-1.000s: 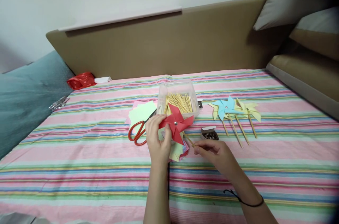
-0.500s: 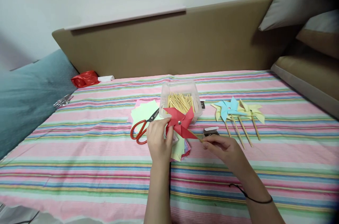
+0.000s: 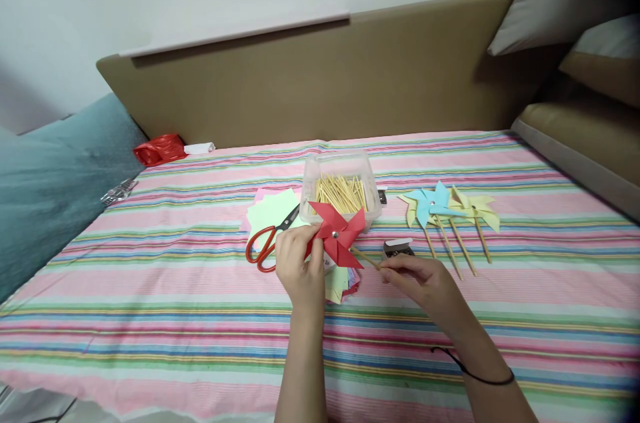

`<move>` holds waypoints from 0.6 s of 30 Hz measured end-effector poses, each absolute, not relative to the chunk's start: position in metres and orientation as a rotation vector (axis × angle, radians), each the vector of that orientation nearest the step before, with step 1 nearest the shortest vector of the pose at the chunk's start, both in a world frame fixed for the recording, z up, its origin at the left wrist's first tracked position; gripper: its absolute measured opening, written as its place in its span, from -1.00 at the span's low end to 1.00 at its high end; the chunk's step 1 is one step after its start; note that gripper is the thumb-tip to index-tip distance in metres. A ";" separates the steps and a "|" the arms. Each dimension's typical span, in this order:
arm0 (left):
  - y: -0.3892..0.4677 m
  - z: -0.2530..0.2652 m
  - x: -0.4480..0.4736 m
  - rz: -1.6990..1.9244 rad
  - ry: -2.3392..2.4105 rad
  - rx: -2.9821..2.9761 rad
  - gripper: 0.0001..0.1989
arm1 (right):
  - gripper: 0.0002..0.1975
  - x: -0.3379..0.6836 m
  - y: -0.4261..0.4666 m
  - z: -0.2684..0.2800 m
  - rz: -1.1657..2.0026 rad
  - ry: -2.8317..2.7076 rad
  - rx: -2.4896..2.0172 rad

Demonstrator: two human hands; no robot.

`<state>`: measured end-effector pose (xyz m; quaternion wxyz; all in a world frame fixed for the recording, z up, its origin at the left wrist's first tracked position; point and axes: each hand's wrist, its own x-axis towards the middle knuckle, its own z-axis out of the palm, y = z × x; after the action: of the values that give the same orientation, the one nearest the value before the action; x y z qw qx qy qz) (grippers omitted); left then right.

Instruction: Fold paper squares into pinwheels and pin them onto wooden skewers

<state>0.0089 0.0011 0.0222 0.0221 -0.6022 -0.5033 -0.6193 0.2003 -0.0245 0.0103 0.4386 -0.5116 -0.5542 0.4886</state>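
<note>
A red paper pinwheel (image 3: 344, 226) with a silver pin at its centre faces me over the middle of the cloth. My left hand (image 3: 300, 269) pinches one of its blades between thumb and fingers. My right hand (image 3: 423, 281) grips the lower end of its thin wooden stick (image 3: 367, 259), which slants down to the right. Behind the pinwheel stands a clear plastic box (image 3: 311, 173) of wooden sticks (image 3: 340, 192). Red-handled scissors (image 3: 288, 218) lie just left of my left hand, on pale green paper (image 3: 273, 207). More coloured paper (image 3: 336, 284) is partly hidden beneath the pinwheel.
Finished-looking pinwheels, one blue (image 3: 433, 201) and others yellow (image 3: 484, 214), lie at the right. A small open dark box (image 3: 399, 249) sits beyond my right hand. A red plastic bag (image 3: 161, 150) rests at the far left on the striped cloth (image 3: 150, 303).
The red pinwheel's blades have turned slightly, and its centre has shifted a little left and down. More of the stick now shows. Both hands keep their grip, the left tilted slightly.
</note>
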 end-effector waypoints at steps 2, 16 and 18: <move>0.001 0.022 0.009 -1.918 -1.552 -1.866 -0.74 | -0.85 0.200 -0.025 0.010 1.215 -1.380 -1.263; 0.001 0.024 0.007 -1.738 -1.573 -1.918 -0.81 | -0.86 0.198 -0.025 0.010 1.221 -1.359 -1.253; 0.002 0.023 0.006 -1.733 -1.579 -1.925 -0.80 | -0.87 0.197 -0.024 0.008 1.207 -1.332 -1.271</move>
<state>0.0057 0.0020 0.0228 0.0539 -0.6337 -0.5197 -0.5705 0.1974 -0.0241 0.0082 0.4528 -0.5148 -0.5395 0.4887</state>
